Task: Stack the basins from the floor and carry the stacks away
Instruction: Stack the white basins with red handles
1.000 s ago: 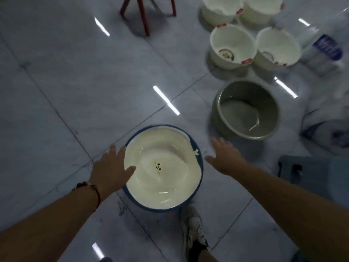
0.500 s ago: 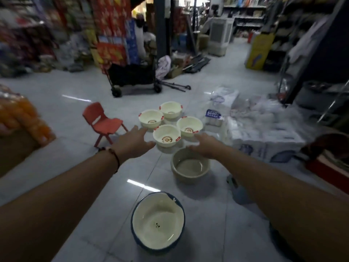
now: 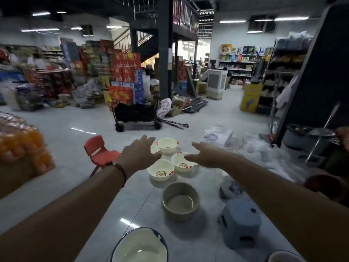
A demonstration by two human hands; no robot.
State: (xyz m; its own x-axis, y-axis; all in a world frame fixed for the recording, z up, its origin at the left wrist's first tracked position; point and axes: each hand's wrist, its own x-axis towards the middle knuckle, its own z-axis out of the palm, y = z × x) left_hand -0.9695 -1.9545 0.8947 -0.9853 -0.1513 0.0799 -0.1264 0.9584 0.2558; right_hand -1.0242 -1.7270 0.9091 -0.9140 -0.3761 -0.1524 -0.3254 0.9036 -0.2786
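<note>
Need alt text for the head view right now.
Both bare hands, left and right, reach out open and empty over four cream basins on the shop floor. Nearer sit an olive basin, a blue-rimmed basin and a grey step stool.

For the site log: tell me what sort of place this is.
Most likely a general store or small supermarket mid-restocking: stocked shelves along the back wall, stacked red cartons on the floor, and a black cart parked in the aisle.

Dim, ceiling-strip lit; floor (image 3: 62, 129) glare, blurred left edge, fisheye bending.
</note>
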